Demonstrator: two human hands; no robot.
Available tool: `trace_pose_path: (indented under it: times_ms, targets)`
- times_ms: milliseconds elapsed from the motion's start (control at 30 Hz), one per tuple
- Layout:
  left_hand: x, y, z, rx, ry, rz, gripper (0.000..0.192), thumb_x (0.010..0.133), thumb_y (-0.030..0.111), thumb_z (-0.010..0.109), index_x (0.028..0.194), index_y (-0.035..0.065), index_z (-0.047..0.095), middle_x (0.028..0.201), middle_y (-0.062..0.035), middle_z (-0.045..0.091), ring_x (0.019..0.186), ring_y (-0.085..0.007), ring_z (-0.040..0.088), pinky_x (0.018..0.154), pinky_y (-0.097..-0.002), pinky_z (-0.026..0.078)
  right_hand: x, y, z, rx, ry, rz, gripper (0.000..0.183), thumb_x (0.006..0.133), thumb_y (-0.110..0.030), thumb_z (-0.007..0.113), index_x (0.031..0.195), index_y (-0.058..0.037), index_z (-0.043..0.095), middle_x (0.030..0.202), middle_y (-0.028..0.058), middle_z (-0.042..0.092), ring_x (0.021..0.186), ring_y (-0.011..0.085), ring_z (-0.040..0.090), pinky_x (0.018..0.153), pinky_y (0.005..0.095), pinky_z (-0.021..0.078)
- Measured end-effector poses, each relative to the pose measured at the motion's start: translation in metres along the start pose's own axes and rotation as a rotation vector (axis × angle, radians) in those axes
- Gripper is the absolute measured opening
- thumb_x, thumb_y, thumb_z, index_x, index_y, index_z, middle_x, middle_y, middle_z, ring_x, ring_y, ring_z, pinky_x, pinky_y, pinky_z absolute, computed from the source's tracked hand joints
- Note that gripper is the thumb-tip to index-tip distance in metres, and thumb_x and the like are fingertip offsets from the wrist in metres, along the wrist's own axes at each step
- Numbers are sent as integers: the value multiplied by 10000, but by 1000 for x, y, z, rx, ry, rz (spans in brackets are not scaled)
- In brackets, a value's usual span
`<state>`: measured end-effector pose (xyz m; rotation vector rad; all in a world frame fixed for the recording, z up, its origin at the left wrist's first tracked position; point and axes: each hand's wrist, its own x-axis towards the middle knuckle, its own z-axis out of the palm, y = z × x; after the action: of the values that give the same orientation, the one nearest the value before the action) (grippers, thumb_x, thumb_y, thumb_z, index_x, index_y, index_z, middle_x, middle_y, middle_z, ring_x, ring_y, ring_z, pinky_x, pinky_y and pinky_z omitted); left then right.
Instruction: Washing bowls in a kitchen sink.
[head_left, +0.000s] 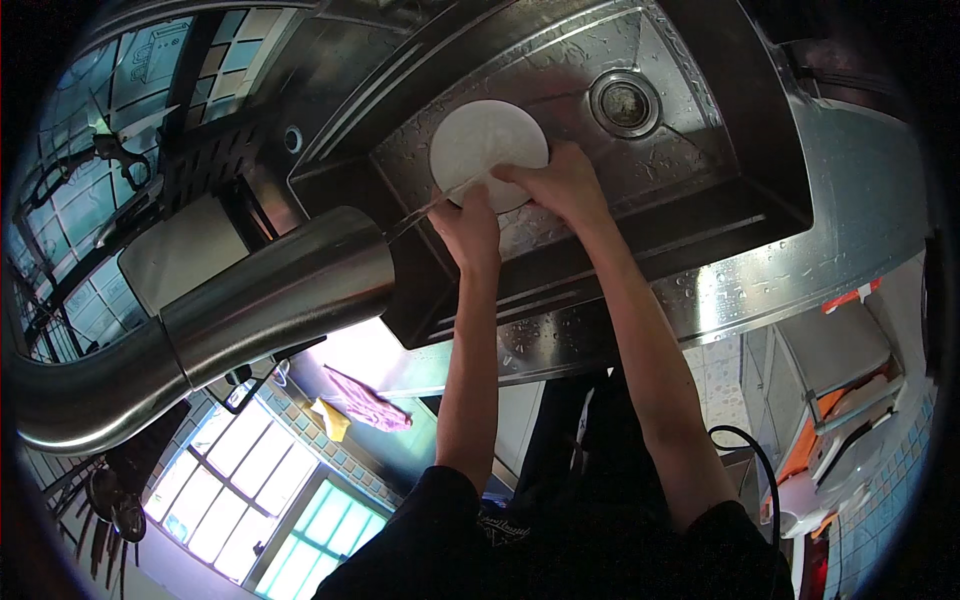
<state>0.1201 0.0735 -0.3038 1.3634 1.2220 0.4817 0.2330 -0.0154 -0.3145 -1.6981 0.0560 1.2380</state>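
Observation:
A round white plate (480, 139) is held over the stainless-steel sink basin (540, 79). My left hand (469, 225) grips its near left edge, with the thumb on the upper face. On the near right edge my right hand (562, 184) grips it too, its thumb lying across the face and its fingers hidden beneath. A thin stream of water (427, 214) runs from the large steel faucet (292, 285) at the left onto the plate. The drain (624, 105) lies right of the plate in the wet sink floor.
Scissors (120, 154) hang at the far left near a knife holder (187, 240). A pink cloth (367, 397) and a yellow cloth (330, 418) are at lower left. Water drops dot the steel counter edge (720, 292). A black cable (769, 465) loops at my right.

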Motion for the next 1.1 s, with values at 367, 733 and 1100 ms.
trace_pose_path:
  times_ms: [367,733,1100]
  targets:
    - [-30,15,17,178,-4,137,404,904,225,682,1192,-40,586,1101,-132,660,970,-201,624,865,-334,480,8,-3,4,-273,292,-43,642,637,-446,857,937,93,679,851,276,699,831,376,717,740,432,571]
    - [-19,18,14,-247,127,-92,428,758,-16,613,1180,-34,547,1093,-117,630,952,-225,613,821,-335,486,-22,7,31,40,243,-235,443,778,-176,653,1122,96,586,1005,298,667,934,386,691,751,411,560]
    - [-20,20,15,-109,41,41,519,673,-73,565,1189,-45,522,1091,-113,616,964,-230,616,844,-341,494,-23,11,37,89,290,-250,518,778,-74,580,1243,113,448,1082,266,646,979,352,676,806,399,540]
